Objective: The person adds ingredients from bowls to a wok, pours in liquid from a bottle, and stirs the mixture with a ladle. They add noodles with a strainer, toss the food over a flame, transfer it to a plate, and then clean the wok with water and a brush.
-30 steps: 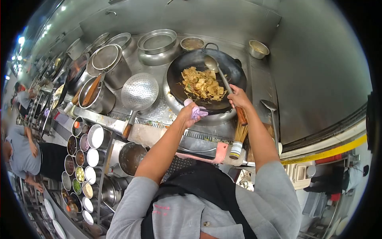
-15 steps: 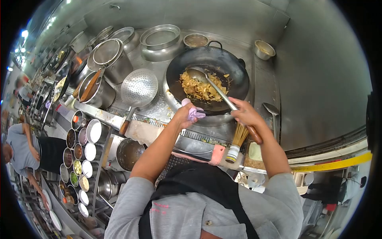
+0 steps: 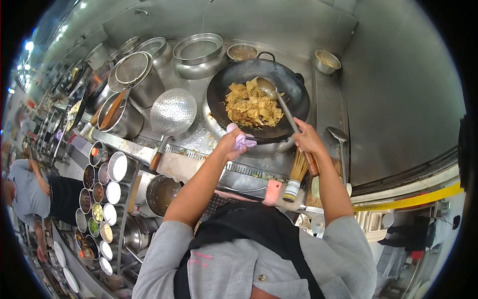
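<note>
A big black wok (image 3: 294, 104) rests on the stove, holding a heap of browned flat noodles (image 3: 251, 107). My left hand (image 3: 230, 144) is closed around a lilac cloth (image 3: 242, 141) at the wok's near rim. With fingers wrapped round its shaft, my right hand (image 3: 308, 138) grips a long-handled ladle (image 3: 288, 112). The wooden end of the ladle points back toward me, and its bowl lies at the far right edge of the noodles. Just below my right hand is a bamboo brush (image 3: 297, 174).
Left of the wok lie a perforated skimmer (image 3: 173, 112) and a pot with a strainer (image 3: 133, 67). Several seasoning tins (image 3: 98, 213) stand at lower left, near a co-worker (image 3: 30, 184). Another ladle (image 3: 338, 134) lies to the right, beside the steel wall (image 3: 398, 99).
The ladle's bowl has moved right and slightly up in the wok. My right hand has shifted along with it, and the noodles are spread wider. My left hand stays at the rim.
</note>
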Demonstrator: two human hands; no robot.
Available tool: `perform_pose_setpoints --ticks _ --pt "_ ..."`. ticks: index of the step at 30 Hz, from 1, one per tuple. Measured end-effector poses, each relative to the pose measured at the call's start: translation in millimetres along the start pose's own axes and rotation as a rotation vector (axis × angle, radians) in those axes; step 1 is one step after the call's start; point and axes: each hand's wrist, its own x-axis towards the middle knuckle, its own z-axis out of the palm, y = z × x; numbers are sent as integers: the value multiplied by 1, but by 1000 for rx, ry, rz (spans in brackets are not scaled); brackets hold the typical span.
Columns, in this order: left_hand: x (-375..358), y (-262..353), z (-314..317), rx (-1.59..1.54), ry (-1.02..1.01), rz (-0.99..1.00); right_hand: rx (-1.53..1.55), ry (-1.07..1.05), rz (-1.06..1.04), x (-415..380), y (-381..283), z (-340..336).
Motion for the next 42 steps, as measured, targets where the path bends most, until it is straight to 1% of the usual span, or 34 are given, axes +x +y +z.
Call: perform_pose_setpoints --ticks 3,5,6,8,9,11,13,15,17,19,20,22,23,24,25,26,27,28,30,31,32,33,34,36,37,38,39,41,42 --pt "-6 4 8 10 33 -15 -41 -90 -19 -21 -21 5" --pt "-1 5 4 12 -8 -61 -69 -107 -35 -52 -44 13" --pt "1 4 1 15 -29 -85 -65 -132 -37 -56 -44 16" --pt "3 3 0 17 -25 -66 -53 -179 -46 -63 -47 23" --pt "3 2 0 18 -24 -55 -215 -174 -26 -60 -53 27" --pt "2 3 2 13 -18 -62 -375 -23 -147 -31 -20 43" --pt "-1 5 6 -18 -29 -75 -418 30 -99 -27 -23 55" --pt "-6 9 11 -56 -57 -104 -411 25 -229 -34 -20 55" --pt "1 6 10 -66 -10 -96 -423 62 -389 -56 -15 54" --pt "1 0 12 -102 43 -93 -460 133 -610 -85 -24 47" --pt "-12 7 20 -114 26 -88 -384 35 -477 -111 -44 35" --pt "-63 19 43 -129 1 -103 -253 -160 -195 -159 -96 17" --pt "-75 27 48 -132 39 -171 -203 -260 -47 -175 -120 9" --pt "-65 27 41 -108 10 -181 -153 -357 97 -180 -131 5" --pt "-49 27 36 -120 22 -181 -419 -381 91 -175 -134 6" --pt "-35 24 29 -129 31 -179 -507 -275 -87 -162 -114 12" --pt "-28 14 27 -142 79 -96 -596 -166 -263 -140 -76 21" --pt "-36 9 24 -133 9 -100 -688 -51 -441 -126 -50 27" --pt "-67 -11 5 -114 -127 -102 -670 93 -565 -120 -30 33" --pt "-97 -17 1 -77 -69 -77 -659 164 -634 -117 -29 36" --pt "-129 -19 1 -41 -10 -51 -560 118 -472 -128 -42 36" --pt "-145 -14 -5 -9 -83 -83 -460 72 -307 -150 -64 34" --pt "-139 -9 -2 -45 -72 -83 -358 20 -131 -169 -79 33" --pt "-113 6 8 -136 -28 -98 -136 25 -54 -181 -89 35" --pt "-74 18 -7 -265 -235 -215 -90 26 -3 -181 -98 35" --pt "-60 21 -2 -246 -169 -200 -44 30 43 -181 -104 37" --pt "-47 25 3 -226 -104 -185 -13 39 -24 -180 -101 41" --pt "-64 22 7 -116 -70 -129 -23 108 -91 -196 -102 44" --pt "-85 18 1 -64 -122 -188 -24 145 -124 -206 -99 46"
